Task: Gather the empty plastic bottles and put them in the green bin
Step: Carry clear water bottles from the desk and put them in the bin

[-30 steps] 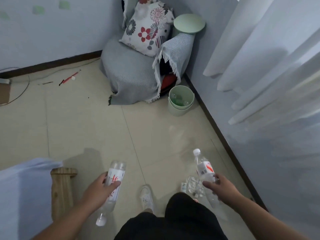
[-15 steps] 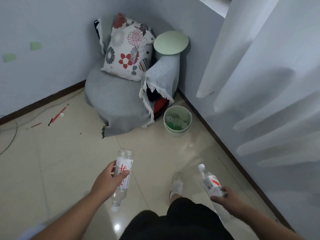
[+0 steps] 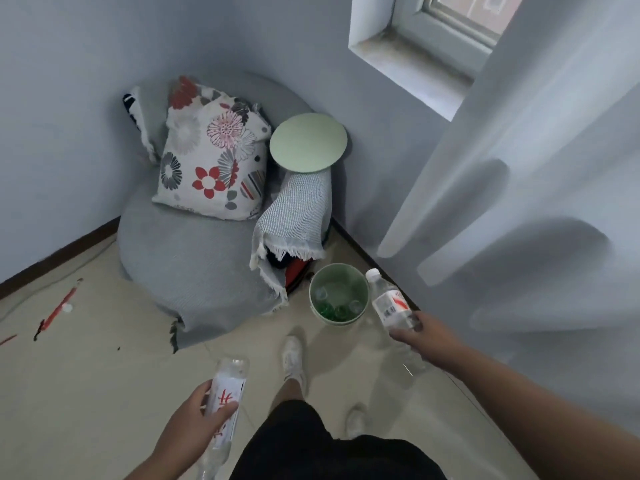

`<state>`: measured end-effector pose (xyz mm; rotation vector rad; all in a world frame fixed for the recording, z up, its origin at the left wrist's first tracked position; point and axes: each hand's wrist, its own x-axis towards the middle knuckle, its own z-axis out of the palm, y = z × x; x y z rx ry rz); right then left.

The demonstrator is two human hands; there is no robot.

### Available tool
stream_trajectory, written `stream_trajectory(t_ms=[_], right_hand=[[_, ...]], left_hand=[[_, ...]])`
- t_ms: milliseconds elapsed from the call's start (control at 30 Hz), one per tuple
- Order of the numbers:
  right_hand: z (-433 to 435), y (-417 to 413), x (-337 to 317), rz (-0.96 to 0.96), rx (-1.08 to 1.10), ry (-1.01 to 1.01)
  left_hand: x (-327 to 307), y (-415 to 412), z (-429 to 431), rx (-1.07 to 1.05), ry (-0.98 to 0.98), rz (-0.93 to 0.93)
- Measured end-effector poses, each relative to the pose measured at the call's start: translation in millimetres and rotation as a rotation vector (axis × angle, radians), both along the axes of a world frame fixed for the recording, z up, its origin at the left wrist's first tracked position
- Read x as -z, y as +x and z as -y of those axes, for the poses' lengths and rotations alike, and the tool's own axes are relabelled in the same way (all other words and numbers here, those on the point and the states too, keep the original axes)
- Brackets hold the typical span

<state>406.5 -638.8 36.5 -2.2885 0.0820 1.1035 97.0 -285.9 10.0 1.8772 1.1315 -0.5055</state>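
Stood in a tight corner, with the green bin [image 3: 337, 295] on the tiled floor [image 3: 104, 368] just beside the dark skirting of the wall, near the curtain [image 3: 519, 209]. Hemmed on the bin's far-left side by a grey floor chair [image 3: 194, 261] and its fringed throw [image 3: 294, 216], almost touching the rim; open only on the near side, where bare floor ran back to a white shoe [image 3: 293, 358]. Held several bottles already, clear and green, down inside the bin. Hung just right of the bin, the right hand [image 3: 420, 336], forearm stretched forward, fingers wrapped round the lower body of a capped bottle [image 3: 389, 303] that tilted cap-up toward the bin's right rim; touching or just apart, could not tell. Kept well back and left of the bin, the left hand [image 3: 199, 420], lower and nearer the body, closed round the label of a second bottle [image 3: 225, 396], base pointing toward the bin, neck down by the wrist. Left of the bin, beyond the chair, lay a red pen [image 3: 59, 308] on open floor. Stood behind the bin a round green stool [image 3: 308, 143].
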Motion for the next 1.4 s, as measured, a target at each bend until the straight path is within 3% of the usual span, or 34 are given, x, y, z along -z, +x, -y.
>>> stream_trajectory(t_ms=[233, 433, 700, 900, 1167, 1400], right_hand=[[-38, 21, 10, -0.089, 0.185, -0.021], [-58, 48, 35, -0.187, 0.29, -0.043], [-69, 110, 178, -0.266, 0.222, -0.092], [-85, 157, 310, -0.347, 0.165, -0.178], [-108, 193, 431, -0.153, 0.06, -0.238], [-126, 191, 481, 0.182, -0.364, -0.477]], left_hand=[[17, 160, -69, 0.213, -0.067, 0.025], [47, 259, -59, 0.339, -0.198, 0.035], [177, 347, -13, 0.366, -0.323, 0.122], [300, 390, 4, 0.181, -0.347, 0.213], [415, 425, 12, 0.077, -0.242, 0.404], [481, 430, 6, 0.337, -0.07, 0.524]])
